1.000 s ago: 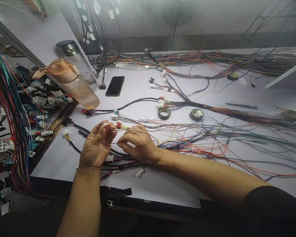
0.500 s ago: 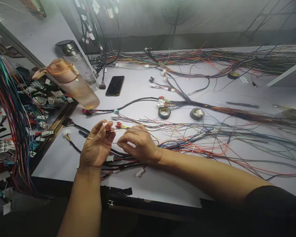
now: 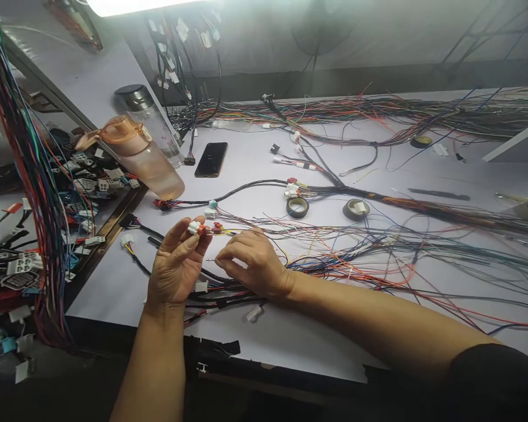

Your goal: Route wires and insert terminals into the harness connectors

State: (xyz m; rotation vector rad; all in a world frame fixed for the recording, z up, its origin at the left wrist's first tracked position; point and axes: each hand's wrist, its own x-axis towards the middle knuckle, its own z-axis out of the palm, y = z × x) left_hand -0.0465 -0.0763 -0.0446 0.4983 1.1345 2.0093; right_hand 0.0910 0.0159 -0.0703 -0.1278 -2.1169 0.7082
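Between thumb and fingers, my left hand [image 3: 176, 261] holds up a small white and orange-red wire connector [image 3: 196, 228]. Just right of it, my right hand [image 3: 253, 261] pinches a thin wire [image 3: 210, 259], whose bare tip points left toward my left palm. The wire's tip is apart from the connector. A small red connector [image 3: 219, 227] with yellow wires lies behind, between the two hands. Beneath and past my right hand spread many loose coloured wires [image 3: 334, 258]. Black-sleeved cables [image 3: 220, 302] with a white connector [image 3: 201, 286] run under my wrists.
Two tape rolls [image 3: 298, 207] and a taped wire harness [image 3: 369, 194] lie beyond my hands. A phone [image 3: 211, 159] and two bottles [image 3: 147, 164] stand or lie at the back left. Hanging wires [image 3: 22, 158] and piled connectors [image 3: 83, 181] fill the left side.
The connector in my left hand has turned, from its orange-red holed face toward me to its white side showing. The view has shifted slightly; my right hand keeps its pinch.
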